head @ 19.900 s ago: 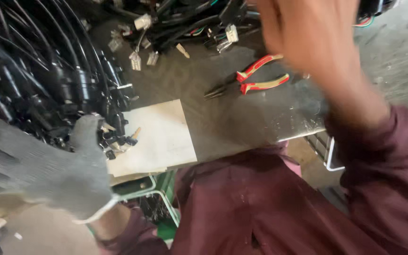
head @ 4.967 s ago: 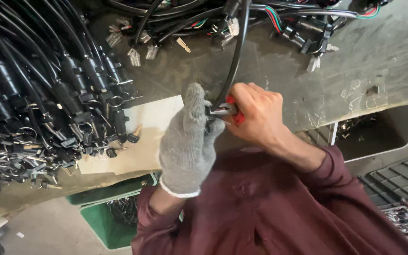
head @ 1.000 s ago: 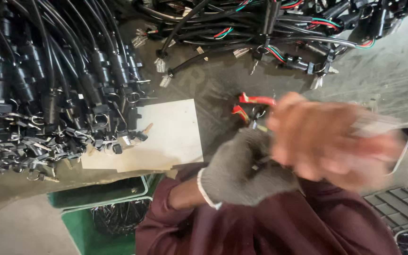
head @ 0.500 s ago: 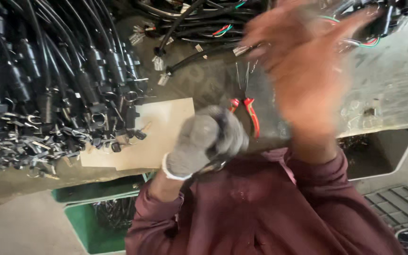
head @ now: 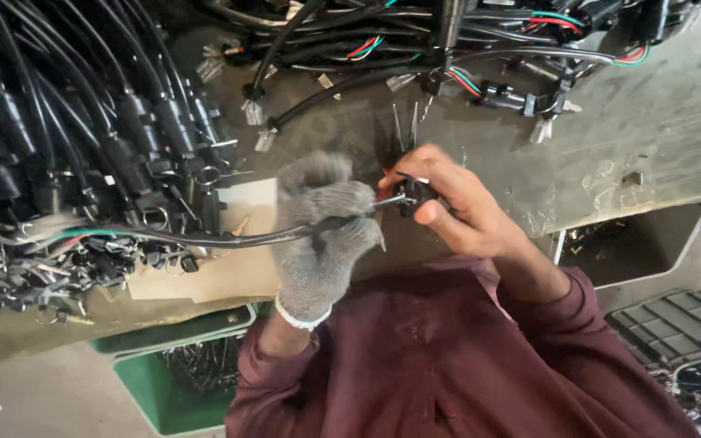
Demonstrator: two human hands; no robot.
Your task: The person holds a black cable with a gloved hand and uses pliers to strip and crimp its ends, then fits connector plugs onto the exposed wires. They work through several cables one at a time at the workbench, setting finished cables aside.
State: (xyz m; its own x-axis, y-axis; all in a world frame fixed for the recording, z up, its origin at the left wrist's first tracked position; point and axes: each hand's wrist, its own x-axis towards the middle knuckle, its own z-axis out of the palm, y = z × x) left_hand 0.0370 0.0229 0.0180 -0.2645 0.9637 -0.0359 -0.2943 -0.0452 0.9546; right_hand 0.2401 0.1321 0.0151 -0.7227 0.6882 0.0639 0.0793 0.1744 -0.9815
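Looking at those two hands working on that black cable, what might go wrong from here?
The bare right hand pinches a small black connector with thin metal pins nearby, so a slip might prick its unprotected fingers. The grey knitted glove on the left hand grips the long black cable, which trails into the heap of black wire harnesses; a tug could snag it or drag others off the worn workbench.

packages: 0 | labels: 0 | signs: 0 | screens: 0
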